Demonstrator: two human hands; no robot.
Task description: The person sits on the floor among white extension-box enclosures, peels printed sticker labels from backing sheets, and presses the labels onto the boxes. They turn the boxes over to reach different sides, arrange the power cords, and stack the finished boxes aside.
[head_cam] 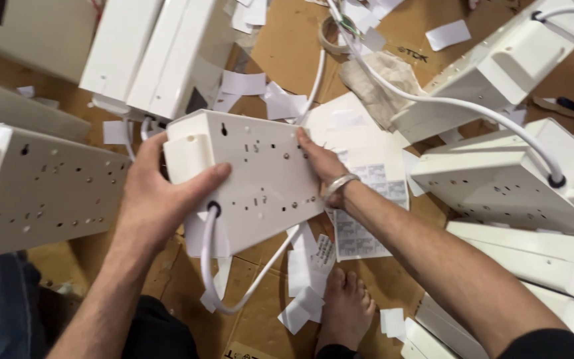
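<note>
A bare foot rested nearest on the cardboard floor, among paper scraps. Above it both forearms reached inward. The left hand wrapped the near-left end of a white box unit, thumb across its back, its grip closed on it. The right hand, with a metal bangle, pressed the unit's right edge; its fingers were probably curled behind. A white cable looped below. Farther right lay similar units.
</note>
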